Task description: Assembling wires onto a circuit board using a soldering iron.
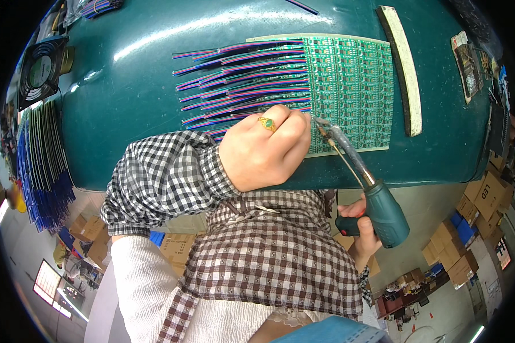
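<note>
Good practice, as judged: hold the wires (263, 90) steady against their contacts, apply the tip (321, 122) briefly, and avoid bridging neighbours. The circuit board panel (352, 91) lies between one and two o'clock from view centre; the wires extend from its nine o'clock side. Left hand (269, 148), near centre: curled, knuckles uppermost; fingertips hidden, so any pinch cannot be confirmed. Right hand (365, 231), four o'clock: wrapped around the green soldering gun (386, 214), which points toward eleven, tip just beside the left hand.
</note>
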`<state>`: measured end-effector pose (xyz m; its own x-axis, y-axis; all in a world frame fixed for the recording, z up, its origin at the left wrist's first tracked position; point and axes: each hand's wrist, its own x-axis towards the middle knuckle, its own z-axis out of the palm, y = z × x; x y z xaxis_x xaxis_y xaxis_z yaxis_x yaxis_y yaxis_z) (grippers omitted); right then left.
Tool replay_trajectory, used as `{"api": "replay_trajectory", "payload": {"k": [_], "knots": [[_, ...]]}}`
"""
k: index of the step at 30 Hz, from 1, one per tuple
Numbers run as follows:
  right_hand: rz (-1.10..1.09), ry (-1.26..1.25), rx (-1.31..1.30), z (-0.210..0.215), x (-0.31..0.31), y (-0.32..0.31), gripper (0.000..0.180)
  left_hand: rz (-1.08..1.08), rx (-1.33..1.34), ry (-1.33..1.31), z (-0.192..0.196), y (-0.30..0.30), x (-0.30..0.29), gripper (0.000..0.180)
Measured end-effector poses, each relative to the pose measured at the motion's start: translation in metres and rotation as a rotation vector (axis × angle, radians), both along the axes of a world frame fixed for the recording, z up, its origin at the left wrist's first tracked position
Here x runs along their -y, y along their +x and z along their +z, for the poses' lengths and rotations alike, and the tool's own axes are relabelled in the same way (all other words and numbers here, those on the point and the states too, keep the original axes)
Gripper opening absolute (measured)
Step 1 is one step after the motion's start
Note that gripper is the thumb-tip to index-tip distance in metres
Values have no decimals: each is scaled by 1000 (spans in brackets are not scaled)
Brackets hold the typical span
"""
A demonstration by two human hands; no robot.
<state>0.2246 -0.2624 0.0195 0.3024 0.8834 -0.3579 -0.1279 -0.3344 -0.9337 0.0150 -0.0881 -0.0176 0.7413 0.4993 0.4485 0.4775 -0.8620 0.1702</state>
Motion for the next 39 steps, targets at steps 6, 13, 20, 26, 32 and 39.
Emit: {"api": "replay_trajectory", "payload": {"k": [6,13,20,26,32,39], "knots": [[-25,36,19,0,1,1,60,2,7,-9,-2,0,2,31],[-17,53,7,0,0,2,60,9,4,-10,-3,1,3,31],[-62,107,-26,-1,-5,1,57,10,-27,-9,5,1,-2,34],[-188,198,-209,-3,-12,18,57,-76,138,-446,70,-24,-29,37],[-253,277,-189,-8,-24,29,54,-51,78,-407,51,-19,-143,17],[-273,285,-233,-12,-13,32,56,-126,-77,-341,4,7,-182,10]]}}
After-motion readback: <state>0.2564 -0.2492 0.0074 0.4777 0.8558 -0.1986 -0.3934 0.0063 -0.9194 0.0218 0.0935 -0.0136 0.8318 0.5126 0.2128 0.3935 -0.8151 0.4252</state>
